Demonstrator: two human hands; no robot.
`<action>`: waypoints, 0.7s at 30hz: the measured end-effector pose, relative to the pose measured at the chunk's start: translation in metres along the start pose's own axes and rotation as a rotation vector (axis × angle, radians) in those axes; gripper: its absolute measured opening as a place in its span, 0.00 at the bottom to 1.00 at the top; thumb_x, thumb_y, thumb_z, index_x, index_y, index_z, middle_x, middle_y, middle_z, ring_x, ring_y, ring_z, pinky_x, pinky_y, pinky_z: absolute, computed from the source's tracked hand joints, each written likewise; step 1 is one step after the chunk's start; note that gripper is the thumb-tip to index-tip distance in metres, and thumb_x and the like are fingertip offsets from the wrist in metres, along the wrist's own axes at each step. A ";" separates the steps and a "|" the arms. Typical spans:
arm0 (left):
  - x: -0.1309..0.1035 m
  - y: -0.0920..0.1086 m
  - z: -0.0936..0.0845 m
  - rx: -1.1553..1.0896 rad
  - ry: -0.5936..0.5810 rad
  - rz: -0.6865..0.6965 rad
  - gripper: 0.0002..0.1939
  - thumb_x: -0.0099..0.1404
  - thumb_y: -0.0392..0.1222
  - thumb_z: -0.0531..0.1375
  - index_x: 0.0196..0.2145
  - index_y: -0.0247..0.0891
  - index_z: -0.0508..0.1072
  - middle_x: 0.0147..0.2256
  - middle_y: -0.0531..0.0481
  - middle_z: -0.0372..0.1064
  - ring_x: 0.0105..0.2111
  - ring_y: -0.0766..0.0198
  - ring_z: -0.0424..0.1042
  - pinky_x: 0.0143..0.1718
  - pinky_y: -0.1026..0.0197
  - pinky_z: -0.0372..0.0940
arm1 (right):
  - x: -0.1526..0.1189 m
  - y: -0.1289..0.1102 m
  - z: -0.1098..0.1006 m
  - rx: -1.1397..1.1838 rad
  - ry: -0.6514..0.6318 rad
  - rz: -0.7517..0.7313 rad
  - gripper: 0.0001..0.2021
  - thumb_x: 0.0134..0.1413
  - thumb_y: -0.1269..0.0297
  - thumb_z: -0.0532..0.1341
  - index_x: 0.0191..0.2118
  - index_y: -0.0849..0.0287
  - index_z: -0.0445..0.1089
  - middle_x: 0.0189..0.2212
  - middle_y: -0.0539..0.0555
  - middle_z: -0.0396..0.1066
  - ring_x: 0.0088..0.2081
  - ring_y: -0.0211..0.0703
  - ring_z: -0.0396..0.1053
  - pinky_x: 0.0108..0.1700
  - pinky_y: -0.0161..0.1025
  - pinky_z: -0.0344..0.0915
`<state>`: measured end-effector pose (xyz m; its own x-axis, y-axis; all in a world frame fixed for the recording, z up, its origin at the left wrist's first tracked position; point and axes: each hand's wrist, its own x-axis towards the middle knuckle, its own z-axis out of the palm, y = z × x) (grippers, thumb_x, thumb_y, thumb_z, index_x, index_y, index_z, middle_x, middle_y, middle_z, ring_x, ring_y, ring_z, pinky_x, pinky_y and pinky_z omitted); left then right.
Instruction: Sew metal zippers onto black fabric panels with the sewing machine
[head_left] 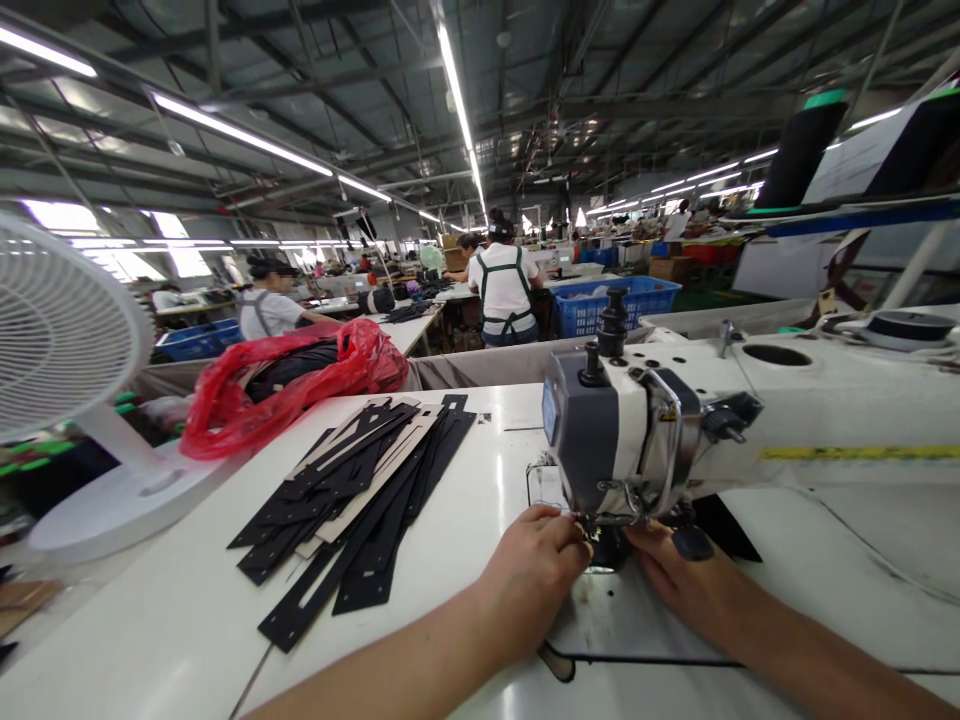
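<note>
My left hand [536, 575] is closed, its curled fingertips at the left of the needle area of a sewing machine [615, 430]. Across from it, my right hand [686, 575] reaches in under the machine head, its fingertips partly hidden. A black flat piece [724, 528] shows behind my right hand, and dark material lies between both hands under the presser foot. The fingers seem closed on this material, though the grip itself is mostly covered. Left of the machine lies a loose pile of black and beige slotted strips [367, 490] on the white table [187, 620].
A red plastic bag [360, 355] with dark pieces sits at the table's far left edge, beside a white fan [67, 340]. Farther off are a blue crate [619, 300] and people [502, 280] at other tables. A black thread cone [799, 150] stands at upper right.
</note>
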<state>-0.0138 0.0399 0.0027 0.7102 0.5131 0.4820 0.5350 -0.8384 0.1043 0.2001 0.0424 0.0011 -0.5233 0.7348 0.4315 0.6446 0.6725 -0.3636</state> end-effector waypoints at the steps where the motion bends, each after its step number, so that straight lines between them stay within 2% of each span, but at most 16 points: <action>1: 0.000 -0.001 0.001 0.004 -0.005 0.000 0.06 0.65 0.34 0.54 0.38 0.35 0.70 0.37 0.47 0.70 0.39 0.63 0.70 0.48 0.58 0.61 | 0.001 0.000 -0.001 0.000 0.000 -0.002 0.14 0.53 0.72 0.48 0.38 0.59 0.70 0.33 0.58 0.73 0.35 0.46 0.72 0.38 0.41 0.68; 10: 0.001 -0.001 0.008 0.018 0.055 -0.027 0.05 0.65 0.33 0.55 0.34 0.36 0.70 0.35 0.49 0.71 0.37 0.64 0.70 0.47 0.59 0.62 | 0.003 -0.001 0.005 -0.043 -0.016 0.033 0.15 0.53 0.70 0.47 0.37 0.59 0.71 0.34 0.58 0.73 0.36 0.49 0.71 0.40 0.44 0.68; 14: 0.002 -0.004 0.010 -0.017 0.091 -0.026 0.05 0.65 0.33 0.55 0.34 0.36 0.71 0.35 0.48 0.72 0.37 0.64 0.71 0.46 0.58 0.63 | 0.001 0.006 -0.008 -0.046 -0.051 0.041 0.12 0.56 0.66 0.50 0.37 0.57 0.70 0.35 0.55 0.73 0.37 0.46 0.71 0.42 0.42 0.68; 16: 0.002 -0.006 0.009 -0.030 0.093 -0.026 0.05 0.65 0.33 0.55 0.33 0.36 0.71 0.35 0.48 0.72 0.37 0.64 0.71 0.46 0.59 0.63 | -0.008 0.015 -0.024 -0.160 -0.030 0.027 0.10 0.56 0.63 0.53 0.36 0.58 0.70 0.36 0.57 0.72 0.38 0.48 0.70 0.42 0.44 0.67; 18: 0.001 -0.006 0.004 -0.028 0.095 -0.029 0.06 0.65 0.32 0.54 0.33 0.36 0.71 0.35 0.48 0.72 0.37 0.64 0.71 0.45 0.59 0.63 | -0.025 0.022 -0.040 -0.392 0.044 -0.026 0.10 0.55 0.63 0.54 0.36 0.60 0.70 0.37 0.61 0.71 0.39 0.52 0.69 0.41 0.48 0.67; 21: -0.002 0.012 -0.013 -0.006 0.092 -0.020 0.06 0.65 0.34 0.54 0.37 0.36 0.70 0.37 0.47 0.70 0.40 0.61 0.70 0.47 0.55 0.62 | -0.053 0.009 -0.049 -0.725 0.146 -0.159 0.12 0.53 0.71 0.50 0.35 0.63 0.70 0.34 0.65 0.71 0.35 0.55 0.70 0.37 0.52 0.67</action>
<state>-0.0153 0.0266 0.0144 0.6542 0.5113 0.5573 0.5461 -0.8291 0.1196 0.2610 0.0054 0.0153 -0.5940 0.5811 0.5563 0.7991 0.5062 0.3244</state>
